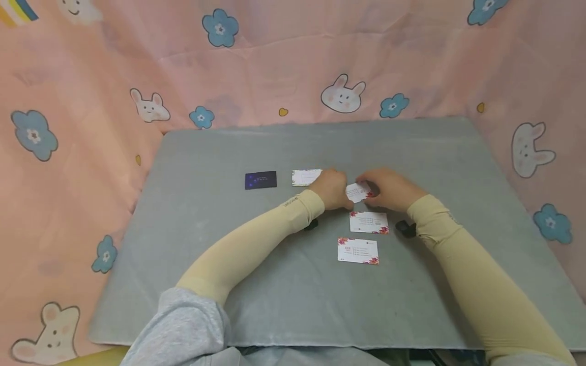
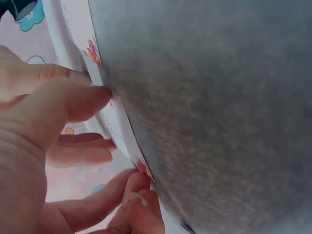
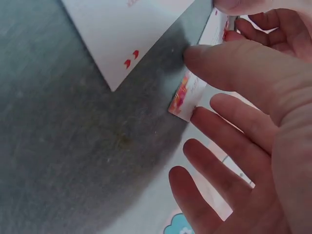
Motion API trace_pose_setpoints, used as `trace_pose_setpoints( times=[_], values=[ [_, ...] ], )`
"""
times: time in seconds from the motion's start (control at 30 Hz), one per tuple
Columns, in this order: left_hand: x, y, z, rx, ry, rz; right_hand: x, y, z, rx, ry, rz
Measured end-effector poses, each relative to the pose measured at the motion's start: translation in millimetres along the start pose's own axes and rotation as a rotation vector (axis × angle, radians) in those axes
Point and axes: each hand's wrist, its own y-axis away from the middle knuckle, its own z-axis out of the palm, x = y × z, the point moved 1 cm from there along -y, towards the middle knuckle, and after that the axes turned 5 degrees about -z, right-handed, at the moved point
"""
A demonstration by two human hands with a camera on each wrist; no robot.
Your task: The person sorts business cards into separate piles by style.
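Between my two hands is a white business card (image 1: 358, 192) with red flowers at one corner, close over the grey tabletop. My left hand (image 1: 330, 189) grips its left end, and the fingers there curl inward in the left wrist view. My right hand (image 1: 391, 189) pinches the other end of the card. In the right wrist view, the right thumb (image 3: 209, 58) and a finger lie at opposite edges of the card, the other fingers spread straight. A second floral business card (image 1: 369, 222) lies just nearer to me, and a third business card (image 1: 358, 250) lies below that.
Left of my left hand lies a business card with a leafy border (image 1: 304, 177), partly covered by the hand. Farther left is a dark blue business card (image 1: 261, 180). A pink patterned curtain (image 1: 274, 66) borders the grey table (image 1: 220, 305) at the back and sides.
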Motion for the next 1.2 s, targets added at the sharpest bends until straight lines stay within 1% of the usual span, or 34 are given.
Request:
trace_pose_setpoints(
  times=[0.07,0.2,0.37,0.5,0.57,0.67,0.77,0.83,0.93,1.0,1.13,1.2],
  values=[
    [4.0,-1.9,0.8,0.004,-0.008,0.01,1,2,0,0.003,0.014,0.003],
    [7.4,-3.1,3.3,-0.015,-0.031,0.018,4,4,1,0.002,0.037,-0.006],
    [3.5,0.4,1.8,-0.055,-0.007,0.023,1,5,3,0.003,0.06,0.001],
    [3.4,1.5,-1.9,-0.074,0.026,0.028,-1,7,1,-0.006,0.102,-0.015],
    [3.5,2.3,-2.6,-0.078,0.026,0.04,-1,8,0,-0.013,0.117,-0.026],
    [3.9,3.8,-2.5,-0.08,0.001,0.063,-3,7,0,-0.021,0.133,-0.039],
    [4.9,4.2,-1.9,-0.088,-0.025,0.089,-3,7,2,-0.016,0.146,-0.041],
    [5.1,3.3,-0.9,-0.098,-0.023,0.099,-1,7,3,-0.008,0.15,-0.026],
    [3.0,-1.5,-0.4,-0.103,-0.001,0.106,3,7,2,0.009,0.149,-0.012],
    [-0.2,-7.3,-1.8,-0.095,0.022,0.096,6,4,-1,0.023,0.142,-0.003],
    [-8.6,-21.5,-9.1,-0.077,0.069,0.054,13,-9,-7,0.057,0.122,0.0],
    [-13.1,-27.9,-12.3,-0.084,0.082,0.036,17,-17,-7,0.061,0.104,0.007]
  ],
)
